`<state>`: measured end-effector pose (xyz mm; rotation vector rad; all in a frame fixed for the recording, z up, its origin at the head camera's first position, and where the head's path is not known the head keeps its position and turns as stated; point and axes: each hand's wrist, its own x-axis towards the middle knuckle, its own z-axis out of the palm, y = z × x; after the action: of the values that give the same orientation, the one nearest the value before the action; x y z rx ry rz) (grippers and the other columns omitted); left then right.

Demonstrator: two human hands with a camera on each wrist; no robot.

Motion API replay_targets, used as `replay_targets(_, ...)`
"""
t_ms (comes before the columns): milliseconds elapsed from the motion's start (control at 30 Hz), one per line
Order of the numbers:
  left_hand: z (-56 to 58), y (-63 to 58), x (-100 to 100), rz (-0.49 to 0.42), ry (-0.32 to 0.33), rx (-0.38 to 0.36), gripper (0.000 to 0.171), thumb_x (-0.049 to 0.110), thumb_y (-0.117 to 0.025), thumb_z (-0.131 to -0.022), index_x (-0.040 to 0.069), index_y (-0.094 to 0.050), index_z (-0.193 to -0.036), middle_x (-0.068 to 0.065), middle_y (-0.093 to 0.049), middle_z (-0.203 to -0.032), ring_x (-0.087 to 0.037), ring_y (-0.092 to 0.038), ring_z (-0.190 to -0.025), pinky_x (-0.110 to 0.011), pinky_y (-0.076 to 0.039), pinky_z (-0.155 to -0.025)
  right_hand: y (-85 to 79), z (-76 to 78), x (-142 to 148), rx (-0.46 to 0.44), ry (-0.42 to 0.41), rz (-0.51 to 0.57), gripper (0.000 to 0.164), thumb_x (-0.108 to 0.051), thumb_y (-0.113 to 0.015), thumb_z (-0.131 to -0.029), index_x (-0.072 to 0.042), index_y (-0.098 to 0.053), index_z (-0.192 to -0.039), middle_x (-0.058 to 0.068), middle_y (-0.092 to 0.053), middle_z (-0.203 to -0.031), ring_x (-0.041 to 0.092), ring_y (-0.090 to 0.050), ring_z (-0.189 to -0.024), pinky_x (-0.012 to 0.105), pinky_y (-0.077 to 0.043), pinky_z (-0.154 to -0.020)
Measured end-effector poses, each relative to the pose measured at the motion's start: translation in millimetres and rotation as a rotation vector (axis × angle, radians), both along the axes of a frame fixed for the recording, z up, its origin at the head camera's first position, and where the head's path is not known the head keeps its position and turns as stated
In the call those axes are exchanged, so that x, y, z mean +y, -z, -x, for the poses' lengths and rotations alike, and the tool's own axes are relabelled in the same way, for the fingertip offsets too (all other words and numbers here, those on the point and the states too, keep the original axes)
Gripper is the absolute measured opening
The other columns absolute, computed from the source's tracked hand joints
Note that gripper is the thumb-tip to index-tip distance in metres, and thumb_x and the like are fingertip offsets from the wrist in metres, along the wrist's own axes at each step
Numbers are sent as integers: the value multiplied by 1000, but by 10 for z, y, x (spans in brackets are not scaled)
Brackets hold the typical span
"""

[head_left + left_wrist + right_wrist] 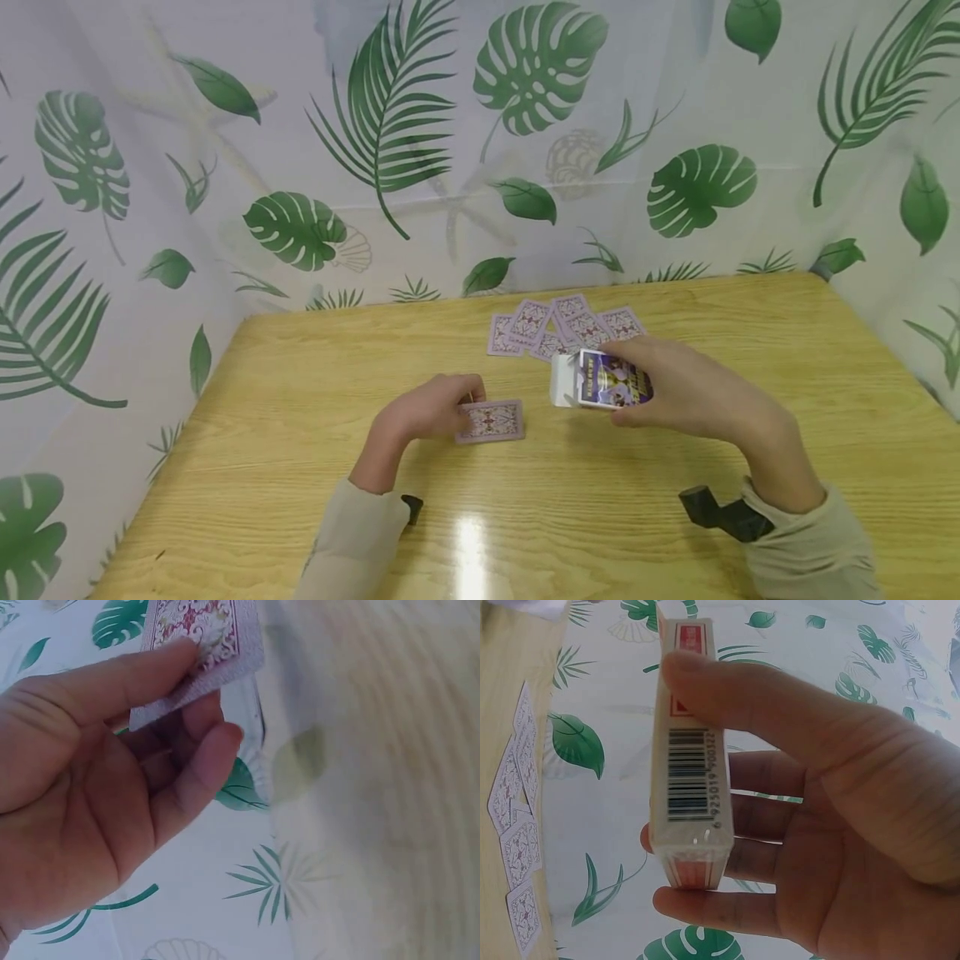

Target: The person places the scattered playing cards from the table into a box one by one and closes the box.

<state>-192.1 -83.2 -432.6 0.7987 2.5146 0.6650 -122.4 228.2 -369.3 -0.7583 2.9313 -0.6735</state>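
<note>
Pinching a playing card (492,422) by one short end, the left hand (431,408) has its thumb (146,684) on the patterned back and fingers tucked behind; the gap is down to about the card's thickness. Whether a second card lies underneath cannot be told. Taking only the end leaves most of the card free, sticking out from the fingertips toward the other hand, probably so that its far end stays unobstructed.

Across from that grip, the right hand (686,387) holds the card box (613,379) between thumb and fingers, spread only as wide as the box. The thumb presses the narrow side with the barcode (690,776), while the fingers reach round beyond it. Held by its sides toward the closed end, the box seems gripped this way to keep its mouth clear: the white flap (564,382) stands out on the side facing the left hand. Whether cards lie inside does not show.

Just beyond the box, on the far side from the person, loose cards (528,323) lie overlapping on the table (300,500), backs up. Their uneven angles suggest a casual scatter rather than a set layout, out of the way of both grips.
</note>
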Motion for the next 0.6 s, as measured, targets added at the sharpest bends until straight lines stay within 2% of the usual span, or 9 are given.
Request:
replay_targets(200,-43,-178,-46,-155,16,-32,19,5,-72,-89,8,-61,-103,-1,-67,-88,-14,-60,-77,-28,-48,-68,-20,-15,1,1,12,-13,71,-29,-85,-78,1,-56,-136,16,-62,-129,27,-60,-110,48,-48,-91)
replay_targets(467,-83,-281,-268,-519,-31,-259,33,2,-70,-90,3,-53,-118,-11,-71,-87,-21,-66,-75,-39,-55,-69,3,-26,-54,0,0,-6,69,-29,-85,-79,-2,-57,-135,14,-62,-129,24,-59,-108,45,-48,-88)
replay_targets(600,-92,-300,-314,-629,-39,-299,31,0,-68,-91,-1,-51,-117,-14,-69,-85,-23,-66,-72,-34,-55,-65,22,-35,-90,-13,-7,4,68,-30,-84,-79,-3,-57,-135,13,-62,-128,21,-58,-103,41,-48,-84)
